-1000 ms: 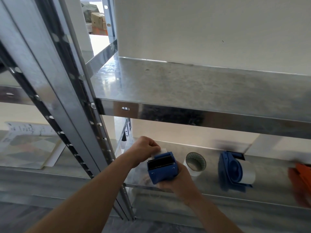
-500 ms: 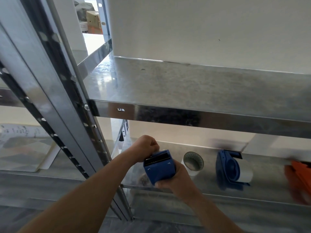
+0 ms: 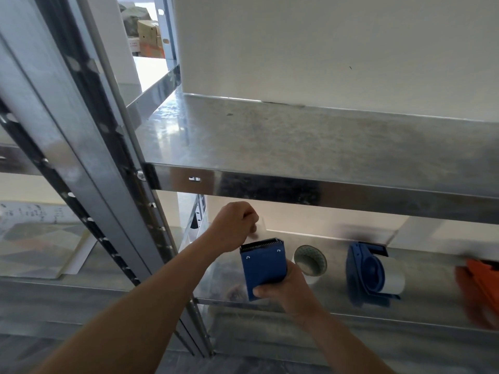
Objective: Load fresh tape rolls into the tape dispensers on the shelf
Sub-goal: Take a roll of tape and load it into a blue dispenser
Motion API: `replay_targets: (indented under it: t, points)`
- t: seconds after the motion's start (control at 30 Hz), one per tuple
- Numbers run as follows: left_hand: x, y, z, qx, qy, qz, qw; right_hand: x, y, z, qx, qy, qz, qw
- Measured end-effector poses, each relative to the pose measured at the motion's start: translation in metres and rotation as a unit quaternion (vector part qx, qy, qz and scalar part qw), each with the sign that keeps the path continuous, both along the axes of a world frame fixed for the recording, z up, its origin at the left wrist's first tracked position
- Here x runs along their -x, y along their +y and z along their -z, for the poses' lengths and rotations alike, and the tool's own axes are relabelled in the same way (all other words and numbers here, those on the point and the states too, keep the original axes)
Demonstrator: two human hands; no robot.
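Observation:
My right hand (image 3: 283, 288) grips a blue tape dispenser (image 3: 263, 264) from below, its toothed blade edge pointing up. My left hand (image 3: 235, 224) is fisted just above and left of the blade, pinching a clear strip of tape (image 3: 260, 229) that runs up from the dispenser. On the lower shelf (image 3: 432, 300) a loose tape roll (image 3: 310, 260) stands right behind the held dispenser. Further right lies a second blue dispenser (image 3: 372, 273) with a white roll in it.
An orange object (image 3: 480, 287) lies blurred at the right end of the lower shelf. The upper metal shelf (image 3: 297, 149) overhangs close above my hands. A slotted steel upright (image 3: 108, 184) runs diagonally on the left. Papers (image 3: 40, 238) lie on a surface at the left.
The dispenser has tilted so its flat blue back faces me and the blade points up. My left hand has lifted slightly, drawing the clear tape strip above the blade.

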State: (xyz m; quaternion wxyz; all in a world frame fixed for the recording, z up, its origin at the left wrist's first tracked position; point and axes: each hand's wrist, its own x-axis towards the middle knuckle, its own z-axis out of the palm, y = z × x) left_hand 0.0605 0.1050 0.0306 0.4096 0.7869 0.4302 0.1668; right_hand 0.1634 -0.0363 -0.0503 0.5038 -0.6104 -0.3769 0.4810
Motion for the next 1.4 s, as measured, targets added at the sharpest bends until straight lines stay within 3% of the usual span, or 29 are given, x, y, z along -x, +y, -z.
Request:
replay_targets:
  t: [0.13,0.77,1.4]
  points:
    - [0.007,0.002,-0.003,0.064,-0.024,0.007,0.998,0.005,-0.005,0.006,-0.011,0.023,0.008,1.0]
    - [0.017,-0.008,-0.01,0.1,-0.08,0.093,0.987,-0.015,-0.014,0.016,-0.063,0.091,0.094,0.989]
    - [-0.002,-0.002,-0.018,0.094,-0.006,0.084,0.992,-0.014,-0.01,0.007,-0.005,0.005,0.017,1.0]
